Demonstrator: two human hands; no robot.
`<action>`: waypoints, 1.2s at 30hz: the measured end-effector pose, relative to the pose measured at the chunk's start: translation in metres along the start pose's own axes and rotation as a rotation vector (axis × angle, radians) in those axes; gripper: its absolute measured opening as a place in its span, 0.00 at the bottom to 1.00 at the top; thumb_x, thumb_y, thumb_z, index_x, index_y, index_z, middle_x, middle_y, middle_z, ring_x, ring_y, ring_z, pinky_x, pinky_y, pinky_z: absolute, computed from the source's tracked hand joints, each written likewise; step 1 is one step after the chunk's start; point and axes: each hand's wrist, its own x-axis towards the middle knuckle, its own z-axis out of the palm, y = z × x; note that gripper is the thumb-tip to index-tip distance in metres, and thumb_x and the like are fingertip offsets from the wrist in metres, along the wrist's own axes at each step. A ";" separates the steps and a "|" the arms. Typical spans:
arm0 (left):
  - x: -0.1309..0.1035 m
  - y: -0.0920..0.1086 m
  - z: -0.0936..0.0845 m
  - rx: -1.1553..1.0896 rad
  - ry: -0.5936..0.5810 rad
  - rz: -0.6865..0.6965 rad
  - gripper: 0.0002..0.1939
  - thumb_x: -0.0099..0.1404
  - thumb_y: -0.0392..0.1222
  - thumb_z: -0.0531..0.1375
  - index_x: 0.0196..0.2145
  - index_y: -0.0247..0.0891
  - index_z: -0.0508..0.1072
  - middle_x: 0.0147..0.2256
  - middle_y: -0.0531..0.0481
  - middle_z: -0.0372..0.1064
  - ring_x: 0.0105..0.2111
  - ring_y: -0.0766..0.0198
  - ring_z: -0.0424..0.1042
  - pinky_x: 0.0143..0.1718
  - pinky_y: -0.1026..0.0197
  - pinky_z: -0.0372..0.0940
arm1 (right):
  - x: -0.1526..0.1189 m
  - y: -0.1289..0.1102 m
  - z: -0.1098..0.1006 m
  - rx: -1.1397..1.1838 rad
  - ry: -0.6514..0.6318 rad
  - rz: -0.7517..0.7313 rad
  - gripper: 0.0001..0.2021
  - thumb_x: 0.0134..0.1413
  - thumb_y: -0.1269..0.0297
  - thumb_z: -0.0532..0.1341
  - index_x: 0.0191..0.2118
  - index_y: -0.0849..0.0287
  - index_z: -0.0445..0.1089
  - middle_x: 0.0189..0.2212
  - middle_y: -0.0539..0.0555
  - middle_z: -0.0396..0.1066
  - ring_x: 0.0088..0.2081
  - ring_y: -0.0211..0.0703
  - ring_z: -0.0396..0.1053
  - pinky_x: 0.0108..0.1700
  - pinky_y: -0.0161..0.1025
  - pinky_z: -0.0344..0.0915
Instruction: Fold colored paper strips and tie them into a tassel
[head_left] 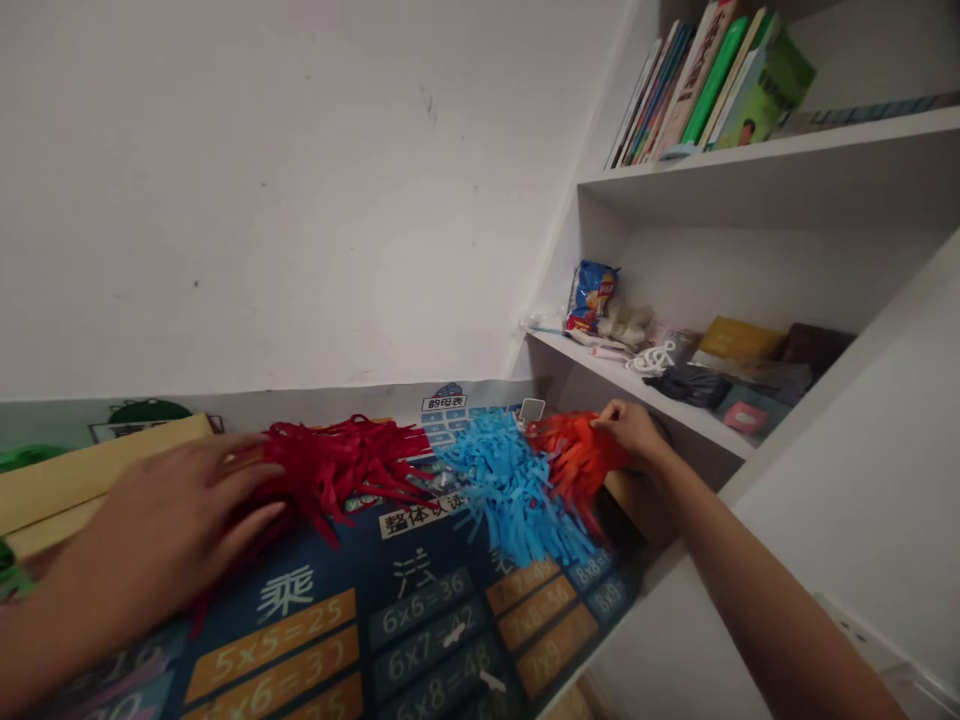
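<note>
Three bundles of shredded paper strips are lying in a row across a desk mat (420, 640) printed with multiplication tables, and both of a person's bare hands are working on them. Farthest left of the blue bundle (510, 490), which is sitting in the middle of the row, the left hand (161, 530) is pressing down flat on the dark red bundle (337, 470), fingers spread and not curled around anything, apparently to keep the loose strips from sliding on the smooth mat. A tan cardboard box (82, 470) is resting against the wall behind that hand. The dark red strips are fanning out toward the blue bundle, thin, flat and crinkled, their tips just reaching it. The blue bundle itself is lying untouched, its strips splaying down over the printed sums. Immediately right of it, the right hand (630, 430) is pinching the far end of the orange-red bundle (574, 460) between fingertips and thumb, closed on the gathered end, so the loose ends are trailing back against the blue strips. A small white tag (532, 409) is standing just behind the blue bundle. Above and to the right of it, white shelves (675, 410) are holding a glossy snack bag (590, 297), a coil of white cord (651, 358) and, higher up, leaning books (705, 80).
</note>
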 end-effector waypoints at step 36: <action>-0.074 0.125 -0.078 -0.606 0.278 -0.085 0.11 0.65 0.50 0.59 0.40 0.42 0.73 0.40 0.48 0.74 0.41 0.56 0.71 0.44 0.53 0.62 | -0.248 -0.236 0.053 0.454 -0.149 -1.027 0.04 0.54 0.65 0.63 0.29 0.54 0.69 0.29 0.50 0.72 0.34 0.43 0.70 0.39 0.38 0.63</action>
